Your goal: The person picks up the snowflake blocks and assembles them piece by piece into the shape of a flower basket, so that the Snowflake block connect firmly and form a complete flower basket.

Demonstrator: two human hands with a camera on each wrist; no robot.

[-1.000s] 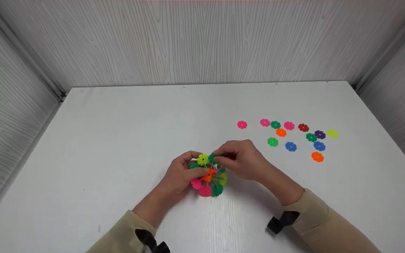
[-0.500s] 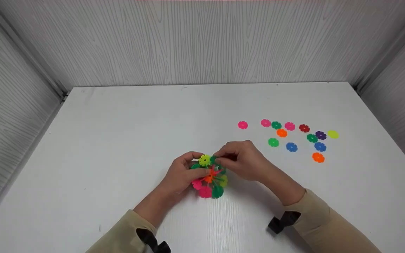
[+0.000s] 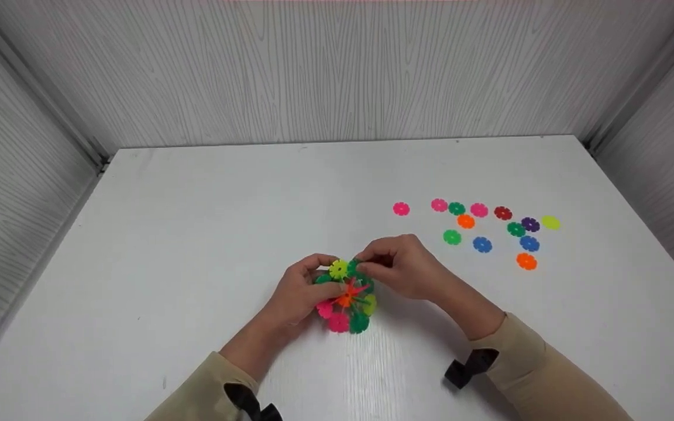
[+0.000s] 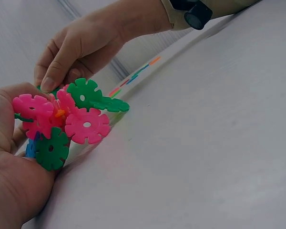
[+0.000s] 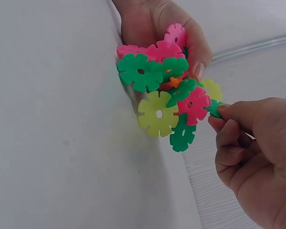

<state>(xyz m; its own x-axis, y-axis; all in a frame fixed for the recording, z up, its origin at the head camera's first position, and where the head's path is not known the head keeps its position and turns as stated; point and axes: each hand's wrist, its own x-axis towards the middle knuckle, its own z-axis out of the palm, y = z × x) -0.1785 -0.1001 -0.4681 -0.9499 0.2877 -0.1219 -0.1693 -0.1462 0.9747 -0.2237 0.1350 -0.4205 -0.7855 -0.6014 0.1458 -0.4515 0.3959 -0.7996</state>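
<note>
A cluster of interlocking plastic snowflake discs (image 3: pixel 340 322), in pink, green, yellow and orange, is held above the white table. My left hand (image 3: pixel 301 292) grips it from the left, thumb over the orange middle. From the right, my right hand (image 3: pixel 404 266) pinches a green disc (image 5: pixel 214 109) between thumb and forefinger at the cluster's upper edge. That disc touches the cluster; whether its slot is fully seated cannot be told. In the left wrist view, pink and green discs (image 4: pixel 87 125) face the camera, and a blue one (image 4: pixel 31 147) shows near the palm.
Several loose discs lie flat on the table (image 3: pixel 226 204) at the right, among them a pink disc (image 3: pixel 401 209), a blue disc (image 3: pixel 482 244), an orange disc (image 3: pixel 526 261) and a yellow disc (image 3: pixel 550 222). Wood-grain panels (image 3: pixel 337 70) stand behind and at both sides.
Both hands keep their hold in nearly the same place. The cluster has tilted slightly, its lower discs sitting a little lower in the head view. The loose discs have not moved.
</note>
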